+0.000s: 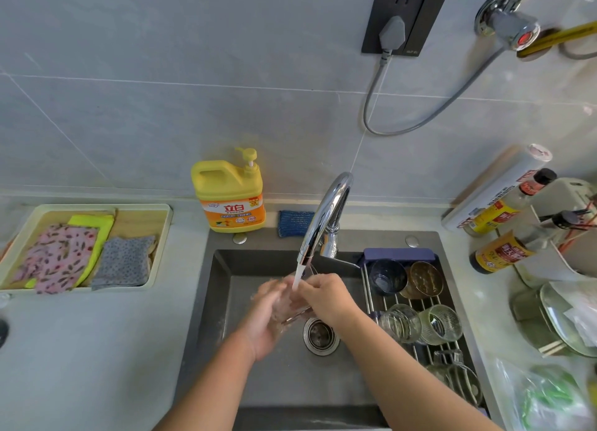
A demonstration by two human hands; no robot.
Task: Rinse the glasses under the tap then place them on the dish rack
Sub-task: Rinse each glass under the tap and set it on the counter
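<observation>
Right now the person stands at the sink [258, 382] with a clear glass [294, 311] held under the tap [326, 214], and the stream of water [297, 277] runs straight down into it. The left grip [268, 314] cups the glass from its left and underside, fingers curled round the wall. The right grip [326, 296] closes on it from the other side, fingers bent over the upper part near the rim. Spray blurs the glass, but it seems to stand roughly upright with its mouth tipped up toward the spout and its base low, just above the drain [319, 333].

What matters for the next move is the side. The dish rack [367, 296] spans the right part of the sink, just beside the right grip and across the glass from the left one. A dark blue glass [387, 277], an amber glass [424, 280] and two ribbed clear glasses [402, 322] already lie there on their sides. I judge the rinse is underway, and the right grip, being nearer, is the natural one to carry the glass across to the bare rods
</observation>
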